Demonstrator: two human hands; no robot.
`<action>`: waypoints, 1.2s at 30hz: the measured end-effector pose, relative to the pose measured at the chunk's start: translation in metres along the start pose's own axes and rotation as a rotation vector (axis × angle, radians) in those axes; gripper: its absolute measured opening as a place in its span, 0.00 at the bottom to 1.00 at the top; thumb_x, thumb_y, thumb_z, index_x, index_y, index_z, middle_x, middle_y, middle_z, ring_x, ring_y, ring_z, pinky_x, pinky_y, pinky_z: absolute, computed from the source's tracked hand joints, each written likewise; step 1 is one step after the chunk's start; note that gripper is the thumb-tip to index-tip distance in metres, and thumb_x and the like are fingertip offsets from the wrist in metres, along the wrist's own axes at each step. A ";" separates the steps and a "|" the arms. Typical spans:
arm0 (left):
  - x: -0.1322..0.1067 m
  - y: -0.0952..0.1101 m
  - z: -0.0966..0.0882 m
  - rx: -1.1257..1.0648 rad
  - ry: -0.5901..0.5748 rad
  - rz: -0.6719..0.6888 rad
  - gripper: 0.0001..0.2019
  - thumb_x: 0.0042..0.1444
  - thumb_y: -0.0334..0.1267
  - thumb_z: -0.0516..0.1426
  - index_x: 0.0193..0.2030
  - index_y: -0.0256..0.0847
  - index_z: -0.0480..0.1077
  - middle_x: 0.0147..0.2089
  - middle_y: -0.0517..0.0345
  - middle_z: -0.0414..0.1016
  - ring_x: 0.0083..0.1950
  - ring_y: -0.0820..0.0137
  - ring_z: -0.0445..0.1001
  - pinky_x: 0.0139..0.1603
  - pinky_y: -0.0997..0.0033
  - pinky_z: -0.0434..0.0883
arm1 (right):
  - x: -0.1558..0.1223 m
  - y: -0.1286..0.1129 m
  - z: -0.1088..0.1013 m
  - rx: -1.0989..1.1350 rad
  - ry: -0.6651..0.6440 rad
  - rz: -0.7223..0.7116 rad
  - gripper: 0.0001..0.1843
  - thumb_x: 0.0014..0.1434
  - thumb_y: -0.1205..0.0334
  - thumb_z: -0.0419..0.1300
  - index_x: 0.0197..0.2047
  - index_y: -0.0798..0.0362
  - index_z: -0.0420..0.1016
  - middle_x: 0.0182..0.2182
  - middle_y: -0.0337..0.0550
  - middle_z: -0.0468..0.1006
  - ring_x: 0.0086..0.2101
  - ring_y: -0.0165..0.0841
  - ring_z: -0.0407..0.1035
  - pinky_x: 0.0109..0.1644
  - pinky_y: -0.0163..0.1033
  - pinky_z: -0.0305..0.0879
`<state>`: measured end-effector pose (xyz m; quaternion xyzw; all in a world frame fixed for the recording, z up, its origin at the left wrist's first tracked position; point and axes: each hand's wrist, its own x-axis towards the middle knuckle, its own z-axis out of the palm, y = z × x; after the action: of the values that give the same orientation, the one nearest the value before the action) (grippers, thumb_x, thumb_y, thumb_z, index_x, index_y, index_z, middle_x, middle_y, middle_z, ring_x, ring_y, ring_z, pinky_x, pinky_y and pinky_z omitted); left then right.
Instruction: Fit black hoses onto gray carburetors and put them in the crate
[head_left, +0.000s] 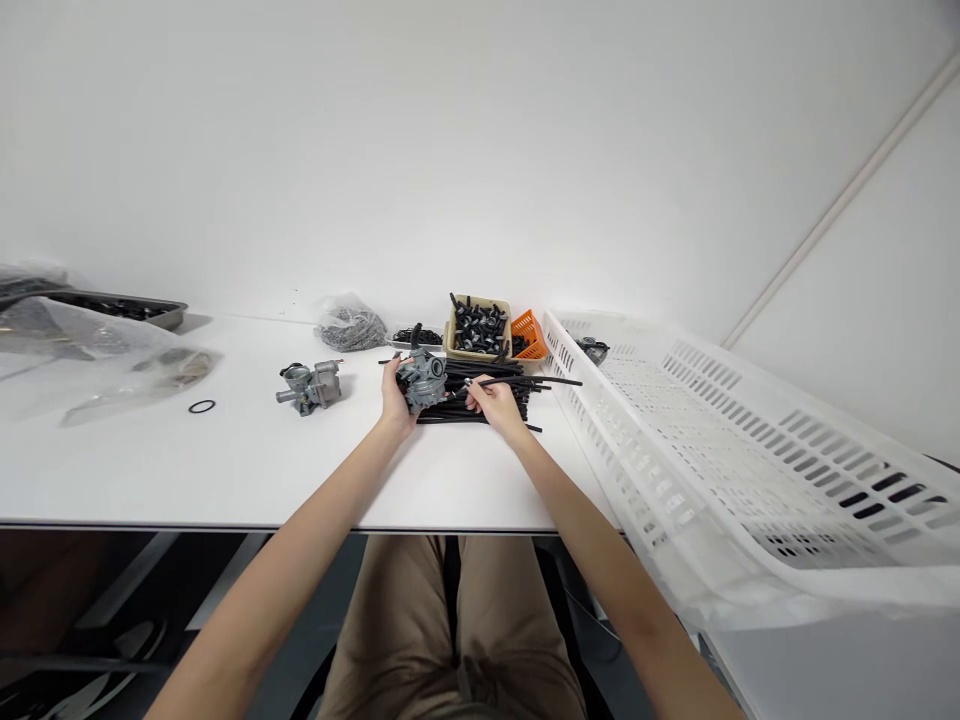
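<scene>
Grey cast metal fills the middle of my feed: a carburetor (424, 380) held up in the left hand (396, 395), with the fingers (400, 368) curled around its body. The right hand (495, 405) is closed narrow, pinching a thin black tube (517, 380) whose near end reaches toward the carburetor's side; from here I cannot tell whether it touches the metal. Both hands hover over my landmark, a flat bundle of black tubes (487, 415) lying on the white table (225, 480). Just beyond the bundle sits a beige tray (474, 300) packed with black fittings, with an orange plastic basket (527, 335) touching its right side and a small shallow tray of black parts (411, 338) at its left. Farther left of the bundle, a second grey carburetor (309, 386) lies on the table, and past it I see a black O-ring (202, 406). A bag of dark small parts (351, 326) rests behind that carburetor. At the far left I make out a metal tray (127, 308) partly under clear plastic sheeting (97, 350). To the right of the bundle, a large white perforated crate (592, 420) stands near the table's edge, and a small dark part (592, 350) sits at its far end.
</scene>
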<state>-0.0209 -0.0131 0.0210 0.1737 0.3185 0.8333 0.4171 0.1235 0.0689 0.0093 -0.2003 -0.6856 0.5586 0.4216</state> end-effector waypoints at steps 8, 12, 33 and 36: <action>-0.001 -0.001 0.002 0.028 0.014 0.005 0.13 0.53 0.49 0.53 0.34 0.41 0.68 0.28 0.58 0.75 0.27 0.64 0.76 0.28 0.62 0.76 | -0.005 -0.001 0.004 0.023 -0.109 0.073 0.16 0.46 0.49 0.66 0.29 0.53 0.74 0.20 0.37 0.74 0.22 0.27 0.67 0.26 0.33 0.63; -0.002 -0.001 0.003 0.037 0.015 0.006 0.13 0.53 0.49 0.53 0.33 0.41 0.68 0.28 0.57 0.75 0.26 0.64 0.76 0.28 0.63 0.76 | -0.005 0.000 0.004 0.037 -0.127 0.079 0.17 0.45 0.48 0.67 0.30 0.53 0.74 0.20 0.38 0.75 0.22 0.27 0.67 0.28 0.33 0.64; 0.001 -0.002 -0.001 0.024 0.008 -0.001 0.14 0.51 0.49 0.54 0.35 0.41 0.68 0.29 0.58 0.75 0.28 0.65 0.77 0.30 0.65 0.76 | -0.005 -0.001 0.003 0.034 -0.070 0.092 0.17 0.45 0.48 0.67 0.28 0.54 0.73 0.20 0.37 0.74 0.21 0.26 0.67 0.25 0.32 0.61; -0.001 -0.001 0.001 0.026 0.034 -0.013 0.14 0.52 0.49 0.53 0.36 0.41 0.68 0.28 0.58 0.76 0.30 0.64 0.78 0.31 0.64 0.76 | -0.004 0.000 0.002 0.035 -0.072 0.088 0.17 0.45 0.48 0.67 0.27 0.54 0.73 0.19 0.37 0.74 0.21 0.26 0.67 0.24 0.32 0.61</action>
<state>-0.0195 -0.0129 0.0216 0.1629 0.3372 0.8292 0.4150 0.1237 0.0649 0.0080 -0.2027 -0.6809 0.5954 0.3751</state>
